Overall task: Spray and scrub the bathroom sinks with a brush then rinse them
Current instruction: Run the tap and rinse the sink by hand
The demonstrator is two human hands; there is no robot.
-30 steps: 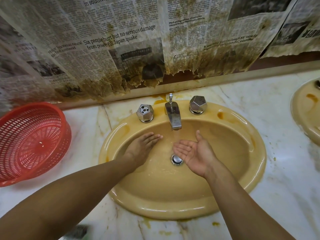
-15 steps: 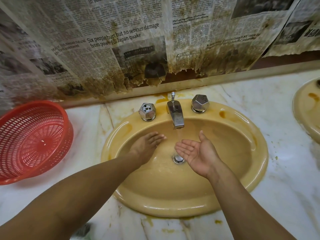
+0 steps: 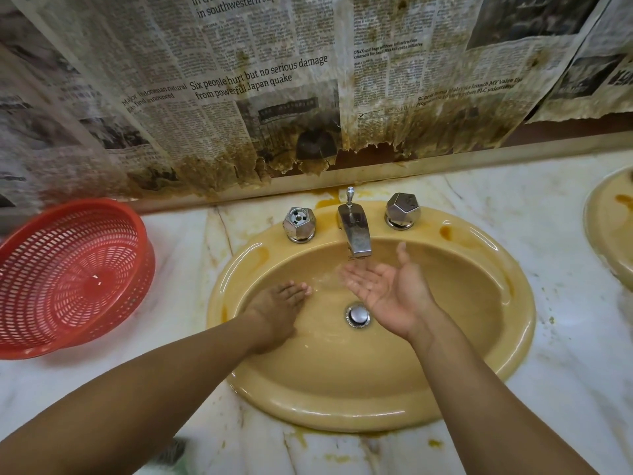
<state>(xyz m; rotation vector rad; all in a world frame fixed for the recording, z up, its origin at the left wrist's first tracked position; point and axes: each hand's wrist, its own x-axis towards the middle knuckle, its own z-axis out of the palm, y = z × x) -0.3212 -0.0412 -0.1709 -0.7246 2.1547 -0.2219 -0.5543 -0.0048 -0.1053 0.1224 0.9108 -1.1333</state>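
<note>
A yellow oval sink (image 3: 428, 389) is set in a white marble counter (image 3: 565, 389). Water runs from the chrome faucet (image 3: 354, 231) between two chrome knobs (image 3: 298, 223), (image 3: 400, 210). My right hand (image 3: 387, 289) lies palm up under the stream, fingers relaxed, holding nothing. Palm down, my left hand (image 3: 277, 306) rests flat on the wet left wall of the basin. The chrome drain (image 3: 358, 315) shows between both hands. No brush or spray bottle is clearly in view.
A red plastic basket (image 3: 68, 275) lies tilted on the counter to the left. A second yellow sink (image 3: 609, 228) shows at the right edge. Stained, torn newspaper (image 3: 257, 97) covers the wall behind. A blurred dark object (image 3: 171, 454) sits at the bottom edge.
My right hand has moved up and closer under the faucet stream. My left hand stays on the basin wall. The view has shifted slightly.
</note>
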